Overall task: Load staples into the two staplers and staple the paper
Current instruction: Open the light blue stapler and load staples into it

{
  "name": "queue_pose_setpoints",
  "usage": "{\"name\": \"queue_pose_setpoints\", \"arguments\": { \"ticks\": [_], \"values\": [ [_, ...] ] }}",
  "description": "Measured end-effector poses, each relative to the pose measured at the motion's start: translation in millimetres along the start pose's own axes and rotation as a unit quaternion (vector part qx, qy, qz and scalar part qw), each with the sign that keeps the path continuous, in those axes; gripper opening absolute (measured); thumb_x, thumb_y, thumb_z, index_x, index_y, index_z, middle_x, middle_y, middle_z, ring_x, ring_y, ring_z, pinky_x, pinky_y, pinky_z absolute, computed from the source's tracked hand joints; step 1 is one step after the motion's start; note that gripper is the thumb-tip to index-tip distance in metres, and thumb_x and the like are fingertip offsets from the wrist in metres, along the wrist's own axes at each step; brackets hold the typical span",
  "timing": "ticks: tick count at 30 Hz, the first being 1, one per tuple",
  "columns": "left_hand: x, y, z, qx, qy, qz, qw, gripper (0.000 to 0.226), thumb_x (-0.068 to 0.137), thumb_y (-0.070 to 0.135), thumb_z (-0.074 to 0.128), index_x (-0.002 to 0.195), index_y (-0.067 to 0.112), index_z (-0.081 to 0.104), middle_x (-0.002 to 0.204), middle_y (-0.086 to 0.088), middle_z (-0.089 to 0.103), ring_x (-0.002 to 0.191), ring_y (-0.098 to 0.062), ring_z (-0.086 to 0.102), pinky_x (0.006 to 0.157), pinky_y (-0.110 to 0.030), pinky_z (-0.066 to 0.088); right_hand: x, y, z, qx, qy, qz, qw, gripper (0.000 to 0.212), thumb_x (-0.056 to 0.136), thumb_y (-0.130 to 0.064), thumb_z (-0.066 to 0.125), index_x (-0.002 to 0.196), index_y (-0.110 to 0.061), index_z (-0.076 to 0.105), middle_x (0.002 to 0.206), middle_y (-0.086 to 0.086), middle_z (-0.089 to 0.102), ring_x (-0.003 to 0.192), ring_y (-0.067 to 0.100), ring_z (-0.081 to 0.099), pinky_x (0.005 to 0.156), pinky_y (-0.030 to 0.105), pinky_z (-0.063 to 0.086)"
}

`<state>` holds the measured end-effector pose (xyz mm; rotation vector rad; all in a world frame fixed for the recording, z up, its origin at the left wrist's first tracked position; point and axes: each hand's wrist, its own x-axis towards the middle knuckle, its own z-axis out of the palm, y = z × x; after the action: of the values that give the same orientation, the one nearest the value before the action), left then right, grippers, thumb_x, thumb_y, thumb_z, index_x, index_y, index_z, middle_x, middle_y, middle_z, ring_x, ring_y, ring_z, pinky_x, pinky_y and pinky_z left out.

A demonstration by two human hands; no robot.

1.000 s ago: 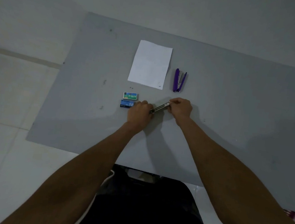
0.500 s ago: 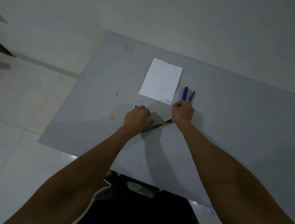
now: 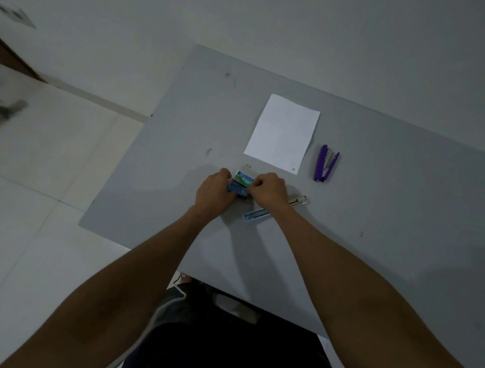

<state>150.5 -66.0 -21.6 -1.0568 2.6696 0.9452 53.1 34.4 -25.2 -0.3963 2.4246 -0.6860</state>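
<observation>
Both hands meet over two small staple boxes in the middle of the grey table (image 3: 392, 213). The left hand (image 3: 214, 193) curls around the left end of the blue box (image 3: 238, 190). The right hand (image 3: 268, 190) is bent into a loose fist, and its fingers pinch at the right end of the same box. Both hands seem to hold it, but the fingers hide just how tight the grip is. The green box (image 3: 244, 178) lies touching the blue one, at its 12 o'clock side.

The blue stapler (image 3: 257, 215) lies on the table at about 5 o'clock from the right hand, partly under the wrist. A shiny metal part (image 3: 298, 201) pokes out at 3 o'clock from that hand, with no hand on it.

The white paper (image 3: 283, 133) lies flat at 12 o'clock from the hands, near the boxes. The purple stapler (image 3: 325, 164) lies open at the paper's 4 o'clock corner, just beside it and well apart from both hands.
</observation>
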Motion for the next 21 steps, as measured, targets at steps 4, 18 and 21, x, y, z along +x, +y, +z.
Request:
{"name": "queue_pose_setpoints", "arguments": {
  "ticks": [4, 18, 21],
  "values": [
    [1.1, 4.4, 3.4, -0.084, 0.017, -0.067, 0.994, 0.033, 0.081, 0.011, 0.064, 0.111, 0.002, 0.056, 0.104, -0.019, 0.068, 0.097, -0.034, 0.062, 0.073, -0.033, 0.045, -3.0, -2.1, 5.4, 0.021, 0.001, 0.015, 1.000, 0.017, 0.083, -0.015, 0.064, 0.096, -0.009, 0.074, 0.101, 0.011, 0.072, 0.093, 0.026, 0.066, 0.074, 0.030, 0.053],
    [6.2, 67.6, -19.8, -0.276, 0.047, -0.069, 0.958, 0.032, 0.079, 0.014, 0.074, 0.103, 0.004, 0.055, 0.091, -0.008, 0.058, 0.080, -0.019, 0.057, 0.056, -0.017, 0.042, -6.4, -4.8, -63.4, 0.168, 0.059, 0.043, 0.983, 0.014, 0.074, -0.007, 0.069, 0.067, -0.019, 0.067, 0.084, 0.006, 0.073, 0.081, 0.025, 0.070, 0.074, 0.044, 0.061],
    [15.9, 87.2, -22.1, -0.318, 0.042, -0.069, 0.945, 0.033, 0.074, 0.021, 0.079, 0.091, 0.010, 0.052, 0.095, -0.013, 0.063, 0.086, -0.025, 0.064, 0.069, -0.031, 0.051, -10.1, -3.6, -92.7, 0.225, 0.086, 0.047, 0.969, 0.023, 0.078, -0.002, 0.067, 0.065, -0.020, 0.062, 0.084, 0.010, 0.071, 0.070, 0.023, 0.068, 0.064, 0.035, 0.060]
  ]
}}
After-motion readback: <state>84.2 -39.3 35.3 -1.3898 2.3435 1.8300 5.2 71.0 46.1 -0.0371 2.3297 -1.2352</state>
